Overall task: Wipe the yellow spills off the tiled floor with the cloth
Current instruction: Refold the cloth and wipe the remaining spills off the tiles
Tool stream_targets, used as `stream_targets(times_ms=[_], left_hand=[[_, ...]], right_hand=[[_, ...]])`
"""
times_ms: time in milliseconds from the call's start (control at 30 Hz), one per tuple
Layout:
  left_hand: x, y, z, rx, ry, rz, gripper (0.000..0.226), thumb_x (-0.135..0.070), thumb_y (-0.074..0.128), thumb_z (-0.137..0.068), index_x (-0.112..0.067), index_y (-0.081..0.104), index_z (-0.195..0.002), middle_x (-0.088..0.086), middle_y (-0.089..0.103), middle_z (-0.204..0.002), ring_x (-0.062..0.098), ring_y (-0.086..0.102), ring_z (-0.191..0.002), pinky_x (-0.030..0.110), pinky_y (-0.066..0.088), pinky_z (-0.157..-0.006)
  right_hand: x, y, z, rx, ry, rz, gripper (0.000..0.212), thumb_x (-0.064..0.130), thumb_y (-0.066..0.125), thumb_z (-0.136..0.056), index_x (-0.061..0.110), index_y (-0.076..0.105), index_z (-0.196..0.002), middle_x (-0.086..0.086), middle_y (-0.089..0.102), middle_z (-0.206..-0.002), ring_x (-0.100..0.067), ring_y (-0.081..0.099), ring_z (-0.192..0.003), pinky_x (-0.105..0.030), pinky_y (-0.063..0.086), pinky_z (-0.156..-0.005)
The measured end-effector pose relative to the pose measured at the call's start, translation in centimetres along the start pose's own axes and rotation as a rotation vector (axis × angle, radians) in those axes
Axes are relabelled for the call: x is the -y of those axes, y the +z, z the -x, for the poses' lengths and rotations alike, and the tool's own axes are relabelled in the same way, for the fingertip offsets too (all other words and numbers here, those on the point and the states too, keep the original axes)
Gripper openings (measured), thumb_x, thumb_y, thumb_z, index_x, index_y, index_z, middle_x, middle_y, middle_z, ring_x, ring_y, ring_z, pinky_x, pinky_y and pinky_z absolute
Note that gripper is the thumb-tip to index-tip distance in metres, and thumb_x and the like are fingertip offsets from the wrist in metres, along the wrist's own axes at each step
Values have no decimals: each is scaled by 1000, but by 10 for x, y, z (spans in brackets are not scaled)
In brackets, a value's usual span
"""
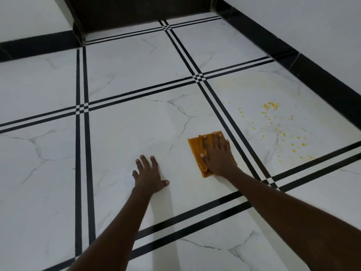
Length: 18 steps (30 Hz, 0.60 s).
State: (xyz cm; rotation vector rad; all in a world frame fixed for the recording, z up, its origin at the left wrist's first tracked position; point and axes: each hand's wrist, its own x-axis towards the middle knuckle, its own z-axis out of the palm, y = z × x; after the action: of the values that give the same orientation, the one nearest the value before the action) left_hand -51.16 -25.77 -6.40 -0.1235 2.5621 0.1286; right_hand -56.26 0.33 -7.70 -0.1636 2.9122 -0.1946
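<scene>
**Cloth pressed flat on the middle tile, spills to the right**

The right hand [218, 155] lies flat, fingers spread, pressing the orange cloth [197, 147] onto the white marble-look tiled floor [127, 133]. The left hand [149, 176] rests open on the same tile, just left. Yellow spills [273, 122] speckle the neighbouring tile, right and farther, beyond the black double stripe [234, 132].

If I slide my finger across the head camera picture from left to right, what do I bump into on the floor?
Left hand flat on the tile → orange cloth → right hand pressing on the cloth → double black stripes → yellow spills.
</scene>
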Motion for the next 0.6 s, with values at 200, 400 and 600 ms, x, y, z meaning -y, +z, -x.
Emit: stream_targets(times_ms=[200, 400, 600], left_hand=[[4, -10, -12, 49, 24, -26, 130, -65, 76, -74, -25, -12, -161, 33, -9, -160, 53, 0, -150, 61, 32, -114], [5, -51, -55, 340, 26, -95, 125, -78, 65, -71, -14, 8, -162, 19, 38, -156, 38, 21, -150, 45, 31, -119], [-9, -124, -73, 305, 100, -41, 98, -61, 66, -88, -25, 13, -163, 14, 19, -167, 28, 22, -154, 37, 23, -122]], right_hand=[[-78, 24, 30, -184, 178, -24, 76, 59, 30, -99, 17, 23, -162, -19, 29, -165, -39, 24, -154, -62, 21, -119], [-129, 28, 38, -286, 448, -20, 79, 51, 34, -99, 2, 24, -160, -30, 27, -162, -46, 21, -153, -63, 15, -124], [-114, 21, 16, -241, 446, -68, 81, 51, 36, -99, -1, 21, -160, -34, 22, -163, -50, 18, -153, -61, 17, -124]])
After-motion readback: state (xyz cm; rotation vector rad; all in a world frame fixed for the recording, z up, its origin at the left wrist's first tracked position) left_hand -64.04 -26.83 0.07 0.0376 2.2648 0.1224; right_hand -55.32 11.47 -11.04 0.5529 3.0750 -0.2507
